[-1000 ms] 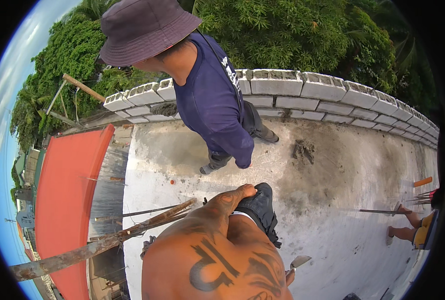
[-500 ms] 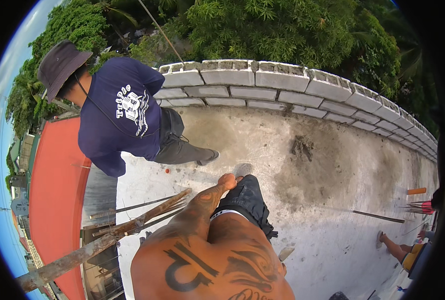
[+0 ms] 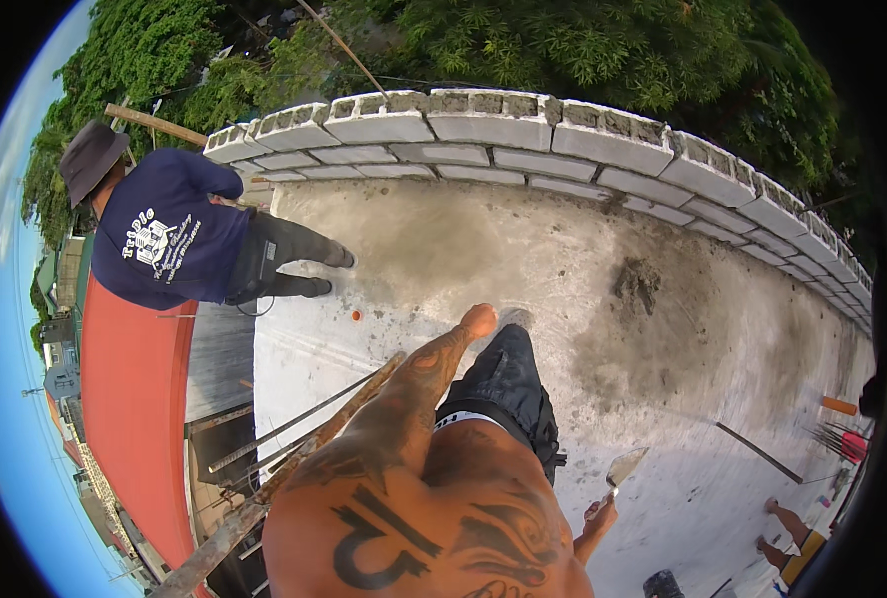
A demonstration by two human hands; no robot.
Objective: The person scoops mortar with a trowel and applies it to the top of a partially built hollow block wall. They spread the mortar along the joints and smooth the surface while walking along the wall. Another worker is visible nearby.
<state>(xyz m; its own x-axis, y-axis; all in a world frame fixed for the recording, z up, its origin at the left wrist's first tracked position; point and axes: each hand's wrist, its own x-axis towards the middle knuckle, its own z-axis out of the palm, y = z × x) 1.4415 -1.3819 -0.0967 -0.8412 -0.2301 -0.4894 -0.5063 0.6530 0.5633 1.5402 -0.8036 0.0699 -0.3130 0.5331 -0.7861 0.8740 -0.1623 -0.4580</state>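
My left arm reaches forward over the concrete floor [image 3: 583,329], and my left hand [image 3: 480,320] is closed in a loose fist beside my dark trousers [image 3: 508,384]. No object shows in it, though its palm side is hidden. Low on the right, my right hand [image 3: 599,515] grips a trowel [image 3: 626,466] by its handle. The trowel's flat metal blade points up and away from my body. Ahead of me, a low wall of pale hollow blocks [image 3: 493,128] curves along the floor's far side, standing apart from both hands.
A person in a navy shirt [image 3: 159,239] and dark hat stands at the left near the wall. Long poles [image 3: 219,548] lie at my left, by a red metal sheet [image 3: 135,409]. A dark bar [image 3: 759,451], an orange tube [image 3: 839,406] and another person's leg [image 3: 790,523] are at right.
My right hand with the trowel has come into view. My left hand has swung slightly away from my leg. The navy-shirted person is farther off to the left.
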